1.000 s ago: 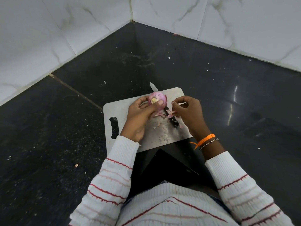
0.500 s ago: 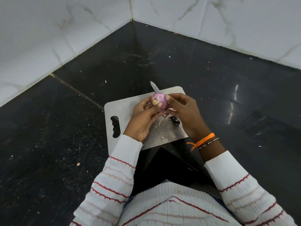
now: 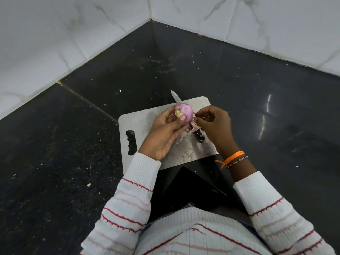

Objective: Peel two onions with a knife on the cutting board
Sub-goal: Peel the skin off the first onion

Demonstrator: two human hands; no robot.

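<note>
Now left hand (image 3: 162, 134) gripping onion (image 3: 184, 113), right hand (image 3: 214, 126) pinching skin (image 3: 193, 124)

- Onion (image 3: 184, 112): pink-purple, pale yellow end
- Cutting board (image 3: 139, 122): grey
- Knife handle (image 3: 199, 136): black
- Sleeves (image 3: 132, 199): white, red-striped
- Wristband (image 3: 233, 158): orange
- Countertop (image 3: 55, 144): speckled black
- Wall tiles (image 3: 55, 34): white marble

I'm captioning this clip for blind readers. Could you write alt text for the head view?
A left hand holds a purple onion over a grey cutting board while the right hand pinches at its skin. A black-handled knife lies on the board.
</note>
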